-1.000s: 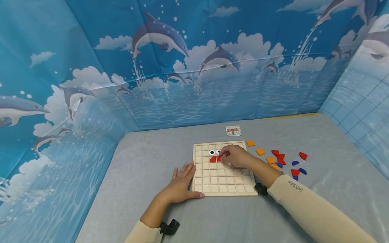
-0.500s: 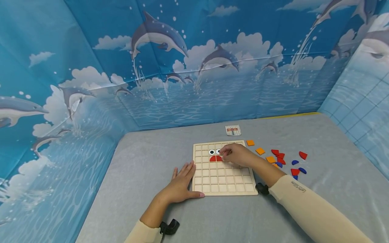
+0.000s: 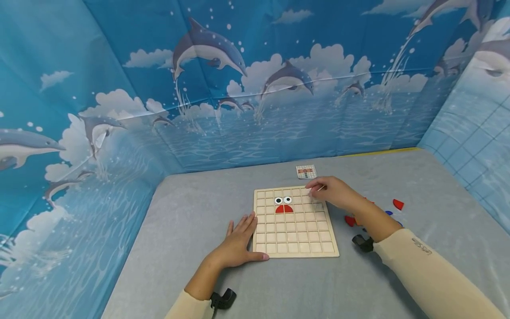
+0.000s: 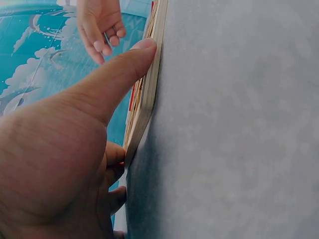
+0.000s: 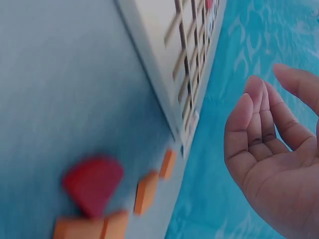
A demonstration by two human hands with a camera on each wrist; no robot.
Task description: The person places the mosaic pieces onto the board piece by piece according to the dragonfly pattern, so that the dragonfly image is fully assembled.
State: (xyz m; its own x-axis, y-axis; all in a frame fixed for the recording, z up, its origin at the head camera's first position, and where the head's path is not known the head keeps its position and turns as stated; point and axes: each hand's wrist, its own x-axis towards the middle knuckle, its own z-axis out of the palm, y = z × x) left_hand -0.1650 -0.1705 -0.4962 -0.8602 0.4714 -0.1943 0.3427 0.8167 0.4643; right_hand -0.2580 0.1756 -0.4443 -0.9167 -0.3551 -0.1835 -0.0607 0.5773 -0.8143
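In the head view, the fingers and thumb of my left hand [image 3: 237, 243] rest along the left side and near corner of a wooden grid board [image 3: 275, 247]. Two white eye pieces [image 3: 283, 200] with black centres sit in neighbouring squares. Just below them, two red quarter-circle pieces [image 3: 284, 209] form a half disc. My right hand [image 3: 336, 191] hovers over the board's far right corner. Seen from the right wrist, this hand [image 5: 279, 134] has loosely bent fingers, the thumb apart, and nothing between them.
A small picture card [image 3: 306, 172] lies beyond the board. To the right are loose red pieces [image 3: 398, 204], blue pieces [image 3: 388, 213] and orange squares [image 5: 146, 193], partly hidden by my right forearm in the head view. A dolphin-print curtain [image 3: 255, 124] surrounds the grey table [image 3: 191, 208].
My right hand has left the eye and red pieces and moved right and away to the board's far corner. Those pieces stay on the board. My left hand keeps its place.
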